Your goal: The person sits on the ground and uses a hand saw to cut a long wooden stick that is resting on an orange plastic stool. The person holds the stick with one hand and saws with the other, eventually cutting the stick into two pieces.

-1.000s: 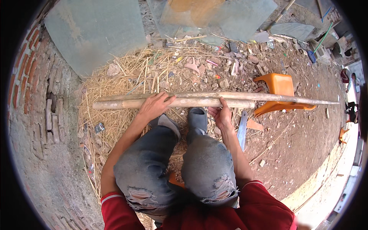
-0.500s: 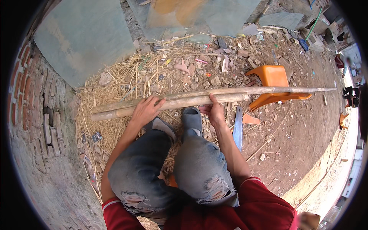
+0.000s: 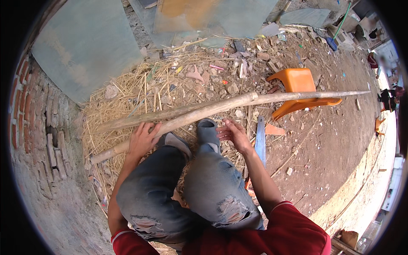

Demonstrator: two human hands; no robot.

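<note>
My left hand [image 3: 143,138] is wrapped round the shorter bamboo pole [image 3: 187,120], between its middle and its near left end. This pole lies slantwise, with its right end over a longer pole [image 3: 280,97]. Behind it the longer pole runs from the straw at the left across an orange plastic stool [image 3: 299,80] lying on its side. Off the poles, my right hand [image 3: 233,135] hovers beside my shoe with fingers loosely bent and apart, holding nothing. To its right is a handsaw [image 3: 260,142] with a bluish blade.
Straw [image 3: 123,95] and broken rubble [image 3: 231,87] cover the ground ahead. A worn brick wall [image 3: 55,140] rises at the left, with a large grey-green sheet [image 3: 85,46] leaning there. Beside the saw lies an orange shard [image 3: 275,130]. Bare dirt [image 3: 318,157] stretches to the right.
The shorter pole has swung out of line with the longer one: its left end came nearer, its right end went farther away. My right hand has let go of it.
</note>
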